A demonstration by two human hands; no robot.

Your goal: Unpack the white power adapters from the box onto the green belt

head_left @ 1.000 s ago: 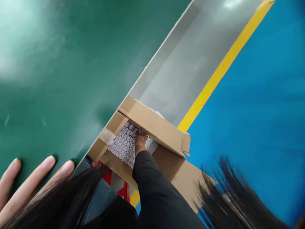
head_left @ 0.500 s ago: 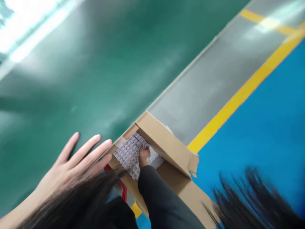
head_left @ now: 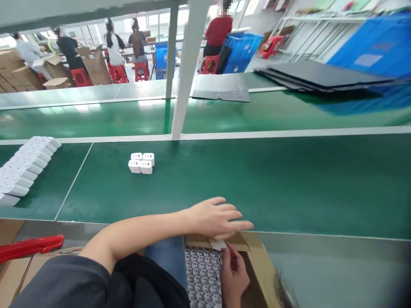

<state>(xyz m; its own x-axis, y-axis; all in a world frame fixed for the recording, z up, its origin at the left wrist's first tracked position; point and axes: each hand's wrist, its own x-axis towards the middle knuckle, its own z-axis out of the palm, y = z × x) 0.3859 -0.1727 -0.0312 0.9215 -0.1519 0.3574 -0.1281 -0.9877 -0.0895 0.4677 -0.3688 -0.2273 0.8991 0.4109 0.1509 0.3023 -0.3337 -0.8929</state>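
Left hand (head_left: 218, 219): fingers spread, holding nothing, over the near edge of the green table (head_left: 289, 184). Right hand (head_left: 234, 273): down in the open carton (head_left: 259, 262), fingers curled beside rows of pale adapters (head_left: 203, 279); whether gripping one, cannot tell. On the table: four white adapters (head_left: 140, 164), grouped two by two; at far left, block of white adapters (head_left: 28, 164). Beyond: upright post (head_left: 186, 72), stack of dark sheets (head_left: 321, 75).

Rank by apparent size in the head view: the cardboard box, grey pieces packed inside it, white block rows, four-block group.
1. Cardboard box
2. Grey pieces and white block rows: too alike to rank
3. Four-block group
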